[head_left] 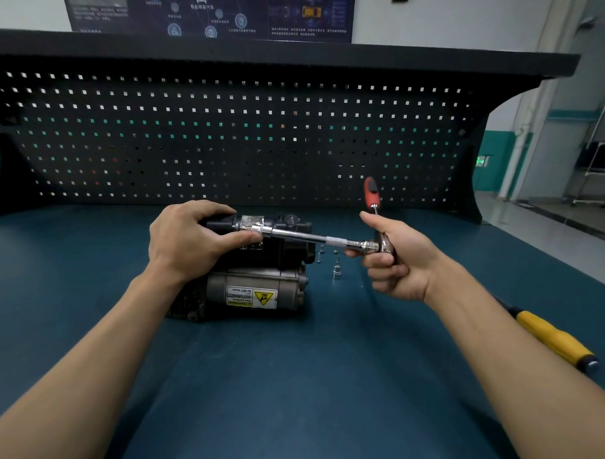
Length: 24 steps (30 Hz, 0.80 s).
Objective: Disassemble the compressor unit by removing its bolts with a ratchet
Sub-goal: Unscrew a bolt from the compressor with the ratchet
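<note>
Our left hand point(187, 239) pinches the stiff extension point(304, 237) at its nine-o'clock end; right hand point(394, 263) fingers wrap the ratchet point(384, 246); the compressor point(254, 293) seems heavy and steady.

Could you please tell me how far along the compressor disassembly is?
Done: a few loose bolts lie on the bench beside the compressor. In hand: the right hand grips the ratchet, its extension reaching the unit's top, where the left hand holds the compressor. Left: the unit looks still in one piece; remaining bolts are hidden.
</note>
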Each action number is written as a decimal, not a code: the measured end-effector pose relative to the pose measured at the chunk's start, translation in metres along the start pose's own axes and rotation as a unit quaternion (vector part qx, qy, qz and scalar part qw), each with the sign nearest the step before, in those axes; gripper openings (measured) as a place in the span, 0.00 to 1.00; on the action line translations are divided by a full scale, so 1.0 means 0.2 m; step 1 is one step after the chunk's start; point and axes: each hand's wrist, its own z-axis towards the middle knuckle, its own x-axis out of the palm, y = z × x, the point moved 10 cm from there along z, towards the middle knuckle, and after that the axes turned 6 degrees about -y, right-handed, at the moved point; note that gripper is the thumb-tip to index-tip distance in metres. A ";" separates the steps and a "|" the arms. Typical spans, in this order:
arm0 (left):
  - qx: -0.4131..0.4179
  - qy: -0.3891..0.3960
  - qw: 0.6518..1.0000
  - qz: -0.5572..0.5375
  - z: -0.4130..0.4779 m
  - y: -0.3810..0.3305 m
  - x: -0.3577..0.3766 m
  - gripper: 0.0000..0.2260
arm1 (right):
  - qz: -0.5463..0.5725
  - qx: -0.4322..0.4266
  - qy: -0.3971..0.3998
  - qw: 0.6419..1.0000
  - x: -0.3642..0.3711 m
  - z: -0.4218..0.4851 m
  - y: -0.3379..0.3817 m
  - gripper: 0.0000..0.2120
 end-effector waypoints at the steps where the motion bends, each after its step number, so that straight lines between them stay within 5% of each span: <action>1: 0.002 0.000 1.000 -0.001 0.00 0.00 0.00 0.33 | 0.005 0.006 0.005 1.000 0.01 0.00 -0.01 0.33; 14: 0.004 -0.005 1.000 0.002 0.00 0.00 0.00 0.31 | 0.029 0.014 0.004 0.999 -0.01 0.01 -0.02 0.27; 19: 0.005 0.002 1.000 0.012 0.00 0.01 0.01 0.32 | -0.055 -0.078 -0.018 0.995 -0.02 -0.01 0.07 0.14; 24: 0.011 0.007 1.000 0.015 0.00 0.01 0.01 0.32 | -0.151 -0.233 -0.061 0.959 -0.03 -0.05 0.20 0.12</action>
